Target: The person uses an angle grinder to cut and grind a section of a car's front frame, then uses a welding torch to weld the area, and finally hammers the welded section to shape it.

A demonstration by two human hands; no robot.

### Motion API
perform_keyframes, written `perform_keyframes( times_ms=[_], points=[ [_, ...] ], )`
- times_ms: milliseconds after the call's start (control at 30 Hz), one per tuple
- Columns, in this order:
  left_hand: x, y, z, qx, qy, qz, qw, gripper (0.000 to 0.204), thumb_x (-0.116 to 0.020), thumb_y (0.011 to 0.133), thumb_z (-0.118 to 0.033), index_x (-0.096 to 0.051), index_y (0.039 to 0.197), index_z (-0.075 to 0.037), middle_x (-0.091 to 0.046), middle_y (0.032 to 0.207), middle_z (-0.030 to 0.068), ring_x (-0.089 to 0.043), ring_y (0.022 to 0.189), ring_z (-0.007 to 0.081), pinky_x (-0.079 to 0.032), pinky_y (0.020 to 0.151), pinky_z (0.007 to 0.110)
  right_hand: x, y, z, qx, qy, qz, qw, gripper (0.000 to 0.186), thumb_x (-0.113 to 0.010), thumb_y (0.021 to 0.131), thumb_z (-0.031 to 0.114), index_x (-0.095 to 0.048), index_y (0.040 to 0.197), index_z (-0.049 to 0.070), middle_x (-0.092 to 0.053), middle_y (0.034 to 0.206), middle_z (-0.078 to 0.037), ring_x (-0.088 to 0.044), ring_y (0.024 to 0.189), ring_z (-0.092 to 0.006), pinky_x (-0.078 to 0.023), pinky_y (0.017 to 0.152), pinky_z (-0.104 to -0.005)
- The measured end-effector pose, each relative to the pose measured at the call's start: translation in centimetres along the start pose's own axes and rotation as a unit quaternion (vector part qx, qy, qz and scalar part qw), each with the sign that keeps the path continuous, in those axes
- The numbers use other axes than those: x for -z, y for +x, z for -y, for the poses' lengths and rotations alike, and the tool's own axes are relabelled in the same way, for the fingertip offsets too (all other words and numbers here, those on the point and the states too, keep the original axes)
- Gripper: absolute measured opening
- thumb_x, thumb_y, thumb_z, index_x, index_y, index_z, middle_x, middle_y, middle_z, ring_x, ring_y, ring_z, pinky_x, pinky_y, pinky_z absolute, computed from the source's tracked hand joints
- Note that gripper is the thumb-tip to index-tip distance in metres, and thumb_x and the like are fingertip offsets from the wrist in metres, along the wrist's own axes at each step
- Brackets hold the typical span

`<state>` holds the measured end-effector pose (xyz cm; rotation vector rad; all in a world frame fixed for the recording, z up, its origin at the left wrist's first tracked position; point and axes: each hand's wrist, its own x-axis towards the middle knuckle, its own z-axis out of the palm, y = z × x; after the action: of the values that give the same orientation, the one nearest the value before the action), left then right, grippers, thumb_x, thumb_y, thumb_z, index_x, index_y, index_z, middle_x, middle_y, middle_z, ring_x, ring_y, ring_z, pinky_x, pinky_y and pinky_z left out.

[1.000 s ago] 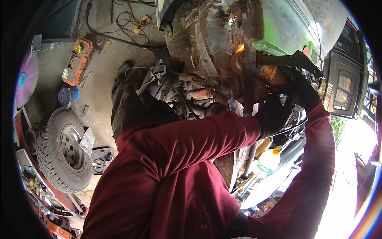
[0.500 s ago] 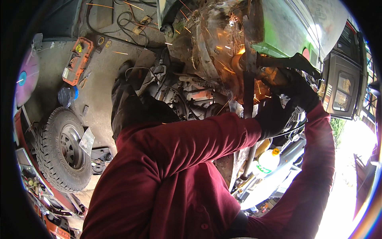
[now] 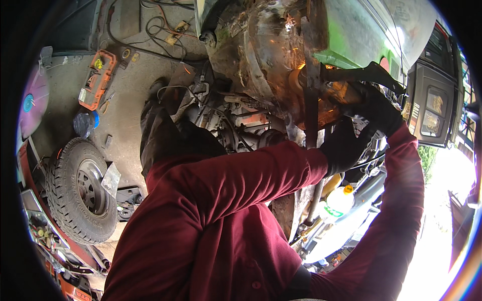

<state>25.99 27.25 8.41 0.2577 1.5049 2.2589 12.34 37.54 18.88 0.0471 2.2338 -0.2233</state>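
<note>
Both my hands wear dark gloves and are at the right of the vehicle's stripped, rusty metal bodywork. My right hand is closed around the rear of an angle grinder. Lower and to the left, my left hand is closed against the grinder's underside, its fingertips partly lost in shadow. An upright dark metal bar crosses in front of the grinder's head, hiding much of it. Orange light glows on the metal around the head. A dark curved metal arm extends just above my right hand.
Left on the concrete floor are a wheel with tyre, an orange tool case, pliers and coiled cables. A yellow-capped bottle is below my left hand. A green body panel rises behind the work.
The wide spray of sparks has nearly died away, leaving a few streaks and a weaker orange glow. My hands and the grinder have hardly shifted.
</note>
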Motion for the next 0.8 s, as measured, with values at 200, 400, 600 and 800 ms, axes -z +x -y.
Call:
perform_keyframes(
  times_ms=[200, 400, 600, 800],
  points=[
    [1.3, 0.6, -0.2, 0.081, -0.132, 0.063, 0.986, 0.080, -0.053, 0.109, -0.064, -0.051, 0.148, 0.005, -0.063, 0.141, 0.0311, -0.064, 0.131, 0.0428, -0.048, 0.112, 0.048, -0.9, 0.0, -0.5, 0.085, -0.135, -0.102, 0.982, 0.092, -0.090, 0.087, 0.047, -0.054, 0.157, 0.000, -0.069, 0.135, -0.017, -0.068, 0.123, -0.0247, -0.056, 0.107, -0.0374],
    [5.0, -1.5, -4.1, 0.061, -0.021, 0.104, 0.993, 0.086, -0.047, 0.109, -0.069, -0.048, 0.153, 0.004, -0.069, 0.125, 0.0344, -0.069, 0.121, 0.0439, -0.051, 0.108, 0.051, -0.5, -1.0, -0.4, 0.034, -0.068, -0.035, 0.997, 0.088, -0.087, 0.091, 0.044, -0.052, 0.159, 0.001, -0.070, 0.134, -0.019, -0.070, 0.119, -0.0269, -0.055, 0.106, -0.0368],
    [13.1, -3.0, -10.0, -0.264, 0.165, 0.031, 0.950, 0.045, -0.079, 0.098, -0.039, -0.066, 0.128, -0.007, -0.071, 0.099, 0.0180, -0.072, 0.091, 0.0371, -0.055, 0.079, 0.052, -1.1, -0.1, -1.8, 0.168, -0.116, -0.084, 0.975, 0.073, -0.085, 0.095, 0.033, -0.057, 0.154, 0.002, -0.074, 0.131, -0.013, -0.071, 0.118, -0.0245, -0.056, 0.106, -0.0385],
    [17.8, 5.8, -11.6, -0.421, 0.481, -0.099, 0.763, 0.060, -0.082, 0.087, -0.051, -0.067, 0.116, -0.001, -0.068, 0.108, 0.0199, -0.067, 0.101, 0.0365, -0.049, 0.096, 0.051, -1.0, -1.1, -0.2, 0.054, 0.123, 0.031, 0.990, 0.065, -0.089, 0.092, 0.031, -0.064, 0.145, 0.003, -0.077, 0.125, -0.010, -0.073, 0.112, -0.0220, -0.058, 0.103, -0.0387]
  ],
)
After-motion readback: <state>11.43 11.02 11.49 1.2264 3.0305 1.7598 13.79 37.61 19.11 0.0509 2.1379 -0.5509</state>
